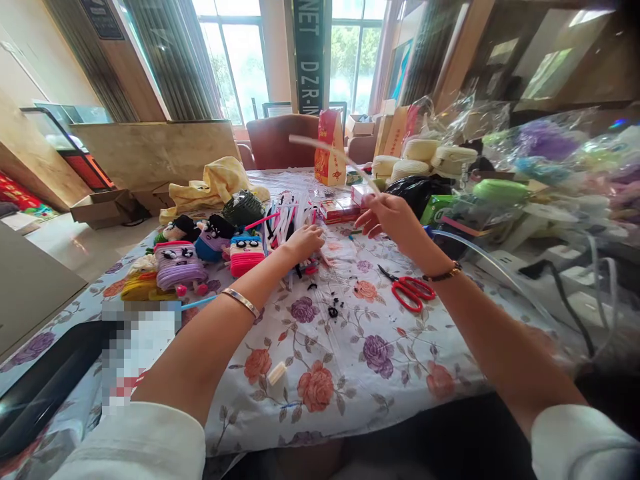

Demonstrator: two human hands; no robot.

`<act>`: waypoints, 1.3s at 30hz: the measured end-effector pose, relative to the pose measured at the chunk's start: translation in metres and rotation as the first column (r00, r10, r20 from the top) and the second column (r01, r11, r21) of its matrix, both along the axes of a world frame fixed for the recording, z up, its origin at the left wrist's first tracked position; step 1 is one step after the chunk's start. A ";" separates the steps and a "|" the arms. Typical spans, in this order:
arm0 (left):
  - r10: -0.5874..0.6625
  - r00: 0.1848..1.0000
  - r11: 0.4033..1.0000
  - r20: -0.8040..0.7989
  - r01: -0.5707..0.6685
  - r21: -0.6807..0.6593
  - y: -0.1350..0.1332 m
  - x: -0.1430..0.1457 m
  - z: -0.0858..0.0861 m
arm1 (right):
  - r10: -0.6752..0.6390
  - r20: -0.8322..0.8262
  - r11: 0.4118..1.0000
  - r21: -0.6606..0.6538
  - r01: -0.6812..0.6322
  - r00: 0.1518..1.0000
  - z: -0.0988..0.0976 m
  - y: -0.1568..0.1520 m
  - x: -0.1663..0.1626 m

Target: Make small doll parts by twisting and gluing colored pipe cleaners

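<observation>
My right hand (387,217) is raised above the table, its fingers pinched on a long white pipe cleaner (330,155) that slants up to the left, blurred by motion. My left hand (304,241) rests on a heap of white, black and pink pipe cleaners (287,220), fingers curled down onto them. Small knitted dolls (200,257) in purple, blue and pink lie left of that heap. Red-handled scissors (411,291) lie under my right forearm on the floral tablecloth (350,360).
A red paper bag (329,150), small boxes (340,208), stacked pale yarn rolls (423,160) and clear bags of coloured yarn (550,153) crowd the far and right side. A yellow cloth (213,183) lies far left. Small black bits (333,310) and a pale glue stick (276,373) dot the cloth.
</observation>
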State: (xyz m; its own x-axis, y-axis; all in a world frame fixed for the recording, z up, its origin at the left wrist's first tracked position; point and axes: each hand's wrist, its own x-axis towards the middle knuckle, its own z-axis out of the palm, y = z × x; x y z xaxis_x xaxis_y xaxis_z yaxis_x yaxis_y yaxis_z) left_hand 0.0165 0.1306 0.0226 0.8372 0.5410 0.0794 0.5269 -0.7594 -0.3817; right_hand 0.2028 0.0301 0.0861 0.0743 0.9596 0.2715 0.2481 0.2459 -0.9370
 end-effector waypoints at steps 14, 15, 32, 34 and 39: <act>0.246 0.967 0.947 0.072 -0.224 -0.229 -0.016 0.010 0.009 | -0.055 -0.185 0.998 0.008 0.057 0.981 -0.024 -0.006 0.030; 0.270 0.960 0.938 0.070 -0.246 -0.243 -0.017 0.011 0.008 | -0.047 -0.197 0.999 0.009 0.050 0.979 -0.024 -0.006 0.031; 0.396 0.849 0.861 0.348 -0.212 -0.463 -0.045 0.043 0.023 | 0.043 -0.188 0.999 0.021 -0.040 0.981 -0.024 -0.014 0.027; 0.414 0.804 0.851 0.426 -0.176 -0.495 -0.048 0.047 0.023 | 0.050 -0.179 0.999 0.018 -0.048 0.983 -0.025 -0.014 0.027; 0.513 0.657 0.784 0.552 -0.096 -0.614 -0.059 0.035 0.019 | 0.098 -0.193 0.994 -0.022 -0.104 0.976 -0.031 -0.013 0.022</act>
